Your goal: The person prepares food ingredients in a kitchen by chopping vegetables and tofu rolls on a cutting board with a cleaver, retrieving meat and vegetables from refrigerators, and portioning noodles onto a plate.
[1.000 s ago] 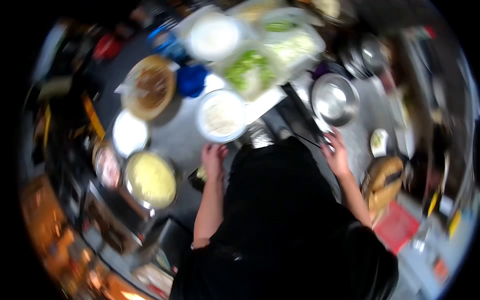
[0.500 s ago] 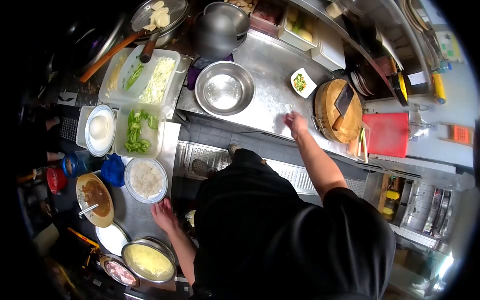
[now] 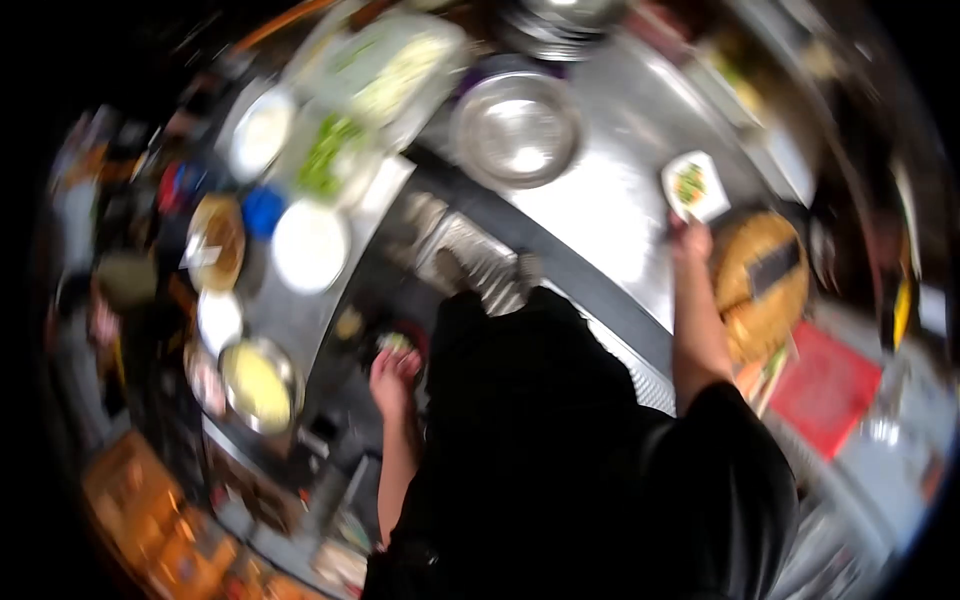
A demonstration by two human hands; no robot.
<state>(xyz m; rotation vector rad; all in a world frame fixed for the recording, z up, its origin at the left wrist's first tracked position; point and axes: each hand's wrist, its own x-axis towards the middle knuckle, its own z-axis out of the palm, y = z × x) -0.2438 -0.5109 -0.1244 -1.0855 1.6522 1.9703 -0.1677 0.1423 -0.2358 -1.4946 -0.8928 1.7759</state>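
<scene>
Reaching further, the right hand [image 3: 692,241] has come to the dish [image 3: 711,203] at two o'clock, so work is there now, the left hand [image 3: 393,374] far apart at eight, both grips too blurry to tell

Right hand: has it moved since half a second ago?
Yes. Judged against the round chopping block, the right hand has moved farther over the steel counter, up to the square white dish.

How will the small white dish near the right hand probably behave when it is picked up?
The white dish is probably stiff: its squarish outline shows no sag. It seems light, being small with little inside. Its uncovered chopped food may slide if tilted.
</scene>
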